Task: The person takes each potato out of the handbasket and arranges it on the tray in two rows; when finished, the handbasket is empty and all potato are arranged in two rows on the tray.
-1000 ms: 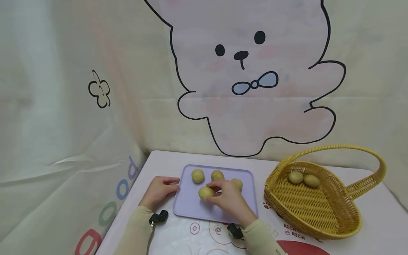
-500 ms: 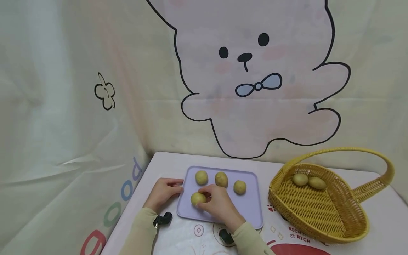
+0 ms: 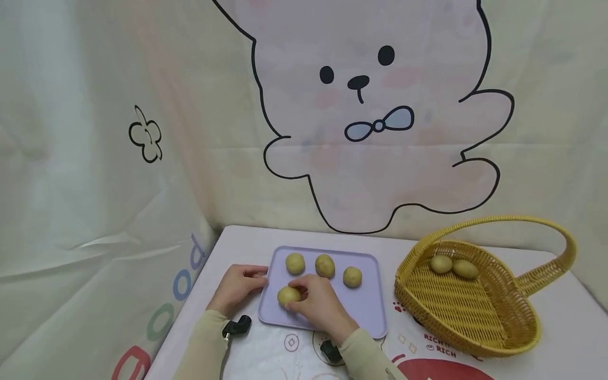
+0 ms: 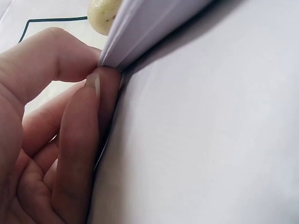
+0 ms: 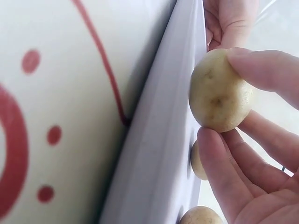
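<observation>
My right hand (image 3: 320, 302) pinches a small round yellow potato (image 3: 287, 297) between thumb and fingers, over the front left of a lilac tray (image 3: 332, 326). Close up in the right wrist view, the potato (image 5: 219, 91) shows brown spots. Three more potatoes lie along the tray's back half: one at the left (image 3: 295, 263), one in the middle (image 3: 325, 266), one at the right (image 3: 352, 276). At the tray's left side, my left hand (image 3: 239, 286) grips the edge; in the left wrist view its bent fingers (image 4: 77, 140) meet the tray's rim (image 4: 140, 32).
A yellow woven basket (image 3: 456, 311) with a tall arched handle stands right of the tray, two potatoes (image 3: 453, 266) at its back. A printed cloth hangs behind the white table (image 3: 247, 248). Each wrist wears a black camera mount (image 3: 237, 326).
My right hand has carried the potato left and toward the front of the tray, uncovering the middle and right potatoes. The left hand stays at the tray edge.
</observation>
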The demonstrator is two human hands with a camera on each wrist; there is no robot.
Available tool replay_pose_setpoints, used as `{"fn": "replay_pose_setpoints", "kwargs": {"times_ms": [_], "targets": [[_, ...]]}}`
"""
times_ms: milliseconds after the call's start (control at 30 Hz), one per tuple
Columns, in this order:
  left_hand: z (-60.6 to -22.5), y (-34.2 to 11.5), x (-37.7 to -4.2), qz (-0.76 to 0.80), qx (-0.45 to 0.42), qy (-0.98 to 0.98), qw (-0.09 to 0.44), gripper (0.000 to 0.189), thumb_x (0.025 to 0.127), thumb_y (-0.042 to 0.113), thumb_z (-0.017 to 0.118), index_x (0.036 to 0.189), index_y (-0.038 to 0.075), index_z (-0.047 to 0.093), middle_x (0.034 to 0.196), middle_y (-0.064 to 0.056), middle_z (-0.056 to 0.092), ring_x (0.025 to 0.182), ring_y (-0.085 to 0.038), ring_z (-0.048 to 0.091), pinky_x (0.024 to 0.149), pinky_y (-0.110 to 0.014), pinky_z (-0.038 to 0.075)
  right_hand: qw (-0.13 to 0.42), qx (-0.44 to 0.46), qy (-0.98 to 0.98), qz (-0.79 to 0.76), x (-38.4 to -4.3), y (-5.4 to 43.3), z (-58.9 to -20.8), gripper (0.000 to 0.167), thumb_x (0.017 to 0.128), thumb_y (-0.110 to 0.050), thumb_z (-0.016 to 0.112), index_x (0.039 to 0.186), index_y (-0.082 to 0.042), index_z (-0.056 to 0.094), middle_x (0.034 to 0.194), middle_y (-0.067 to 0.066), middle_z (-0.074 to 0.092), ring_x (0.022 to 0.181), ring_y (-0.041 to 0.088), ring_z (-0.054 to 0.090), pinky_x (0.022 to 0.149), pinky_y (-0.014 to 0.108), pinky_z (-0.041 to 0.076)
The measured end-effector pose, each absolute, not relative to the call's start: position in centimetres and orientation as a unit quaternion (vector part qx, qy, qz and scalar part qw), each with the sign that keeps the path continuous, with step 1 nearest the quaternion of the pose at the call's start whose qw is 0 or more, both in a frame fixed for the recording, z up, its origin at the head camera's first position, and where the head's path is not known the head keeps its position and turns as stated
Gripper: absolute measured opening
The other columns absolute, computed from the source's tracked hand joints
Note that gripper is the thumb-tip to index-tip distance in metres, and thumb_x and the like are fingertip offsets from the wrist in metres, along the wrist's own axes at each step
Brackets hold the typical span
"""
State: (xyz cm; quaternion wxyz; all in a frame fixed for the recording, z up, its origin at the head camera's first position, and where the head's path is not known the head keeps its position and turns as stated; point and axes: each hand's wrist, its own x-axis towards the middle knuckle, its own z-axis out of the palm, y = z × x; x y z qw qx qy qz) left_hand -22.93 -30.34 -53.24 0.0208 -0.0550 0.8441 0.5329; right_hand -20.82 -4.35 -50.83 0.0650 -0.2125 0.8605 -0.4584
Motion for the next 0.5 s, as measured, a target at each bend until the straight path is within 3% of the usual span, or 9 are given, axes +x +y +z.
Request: {"fn": "replay_pose_setpoints", "kwargs": {"times_ms": [200, 500], "targets": [[-53.22, -30.44, -23.14, 0.541, -0.054, 0.839, 0.027, 0.033, 0.085, 0.016, 0.088, 0.118, 0.012, 0.085, 0.098, -0.004, 0.083, 0.086, -0.010, 0.070, 0.075, -0.023, 0.055, 0.058, -0.218, 0.862, -0.454, -21.02, -4.39, -51.07, 0.044, 0.080, -0.017, 0.095, 0.121, -0.007, 0.081, 0.110, 0.004, 0.077, 0.094, 0.012, 0.068, 0.082, 0.027, 0.056], [-53.39, -30.52, -23.12, 0.540, -0.057, 0.839, 0.025, 0.033, 0.084, 0.014, 0.087, 0.117, 0.011, 0.085, 0.088, -0.002, 0.079, 0.080, -0.011, 0.068, 0.071, -0.022, 0.054, 0.063, -0.226, 0.861, -0.451, -20.65, -4.79, -50.93, 0.044, 0.083, -0.019, 0.094, 0.123, -0.006, 0.080, 0.111, 0.005, 0.077, 0.096, 0.014, 0.068, 0.083, 0.026, 0.056]]}}
